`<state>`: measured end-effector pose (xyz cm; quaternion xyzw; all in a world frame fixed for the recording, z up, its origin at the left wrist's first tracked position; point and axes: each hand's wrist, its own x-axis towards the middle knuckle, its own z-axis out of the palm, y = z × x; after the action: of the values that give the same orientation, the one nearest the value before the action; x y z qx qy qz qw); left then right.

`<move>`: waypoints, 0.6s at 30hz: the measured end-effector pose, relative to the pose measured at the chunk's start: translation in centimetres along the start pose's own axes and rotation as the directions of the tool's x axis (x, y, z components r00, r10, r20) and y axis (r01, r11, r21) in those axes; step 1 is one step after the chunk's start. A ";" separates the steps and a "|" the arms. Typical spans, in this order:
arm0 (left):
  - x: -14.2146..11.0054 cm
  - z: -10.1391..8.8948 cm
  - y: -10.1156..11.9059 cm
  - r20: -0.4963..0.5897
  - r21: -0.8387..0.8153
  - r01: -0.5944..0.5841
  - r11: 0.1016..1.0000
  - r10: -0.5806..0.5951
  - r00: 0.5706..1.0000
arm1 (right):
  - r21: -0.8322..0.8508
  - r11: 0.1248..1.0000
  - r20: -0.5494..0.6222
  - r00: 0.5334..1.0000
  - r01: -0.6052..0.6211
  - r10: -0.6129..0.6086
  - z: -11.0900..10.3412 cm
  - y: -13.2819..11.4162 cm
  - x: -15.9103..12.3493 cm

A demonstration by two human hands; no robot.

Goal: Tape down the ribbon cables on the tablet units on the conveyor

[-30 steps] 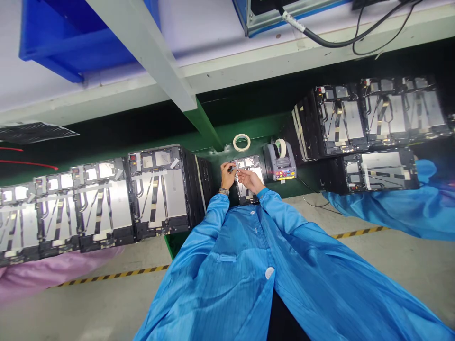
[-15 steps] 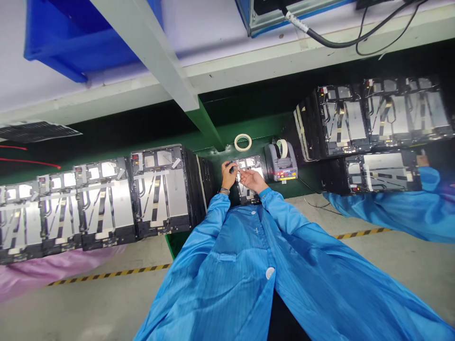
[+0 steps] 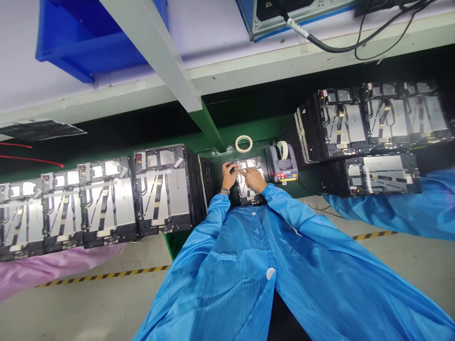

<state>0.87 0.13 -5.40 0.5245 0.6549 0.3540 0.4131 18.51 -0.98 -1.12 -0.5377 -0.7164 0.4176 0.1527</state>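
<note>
Panel [image 3: 245, 190]: long axis roughly twelve-to-six o'clock.
Left hand [image 3: 229, 177]: fingers bent, panel's ten-o'clock side; cannot tell grip.
Right hand [image 3: 255, 179]: index extended over panel.
Obscured: panel centre, by hands.

The person wears a glossy bright-blue fabric coat [image 3: 227, 279] with fine darker vertical lines, long loose sleeves, a round white button [image 3: 270, 273] low on the front, and a slit-like pocket edge [image 3: 226, 257] on the left side. A dark banded bracelet [image 3: 223, 191] circles the left wrist, a close-fitting blue cuff [image 3: 266, 190] ends the right sleeve, and black clothing [image 3: 286, 317] shows below the coat's opening.
</note>
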 end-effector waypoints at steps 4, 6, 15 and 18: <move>0.2 -0.1 0.2 0.002 0.020 -0.012 1.000 0.012 1.000 | -0.012 1.000 0.040 0.999 0.004 -0.004 -0.6 0.4 0.7; 0.4 -0.1 0.3 -0.015 0.055 -0.038 0.998 0.039 0.999 | 0.019 0.999 0.005 1.000 -0.029 0.029 -1.0 0.7 0.5; 0.1 0.2 0.7 -0.133 0.040 0.025 0.999 -0.019 0.991 | 0.129 0.967 -0.448 0.857 -0.219 0.254 0.8 2.2 -9.6; -2.7 1.0 0.0 -0.204 -0.059 0.131 0.990 -0.140 0.969 | 0.277 0.908 -0.402 0.821 -0.314 0.406 2.1 3.6 -11.4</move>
<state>2.07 -2.53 -5.32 0.4293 0.7207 0.3924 0.3773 23.74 -11.84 -2.51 -0.7277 -0.5008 0.3719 0.2851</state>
